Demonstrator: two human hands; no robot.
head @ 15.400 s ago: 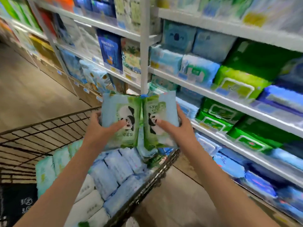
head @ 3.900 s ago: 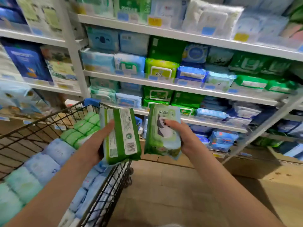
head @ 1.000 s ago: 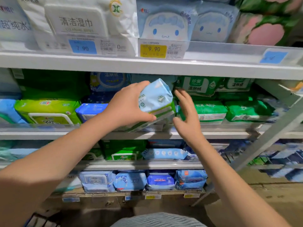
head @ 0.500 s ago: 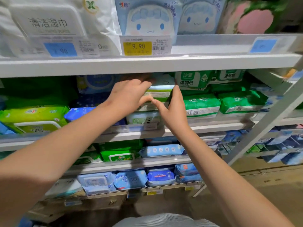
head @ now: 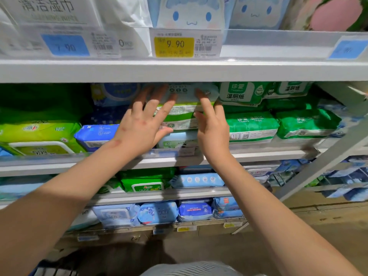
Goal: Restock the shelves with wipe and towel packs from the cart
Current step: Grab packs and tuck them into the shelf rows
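Three green-and-white panda wipe packs lie stacked on the middle shelf. The top pack sits just under the shelf above, the second pack beneath it, the lowest pack on the shelf board. My left hand has its fingers spread straight against the left side and front of the upper two packs. My right hand lies flat against the stack's right side, fingers straight and pointing up. Neither hand grips anything. The cart is out of view.
Green wipe packs stand right of the stack, a blue pack and a lime-green pack to its left. The shelf above carries price tags and white and blue packs. Lower shelves hold more packs. A slanted white post stands at right.
My left hand has let go of the pack it was sliding in. That pack now lies on the stack, and both hands are flat and open against it.
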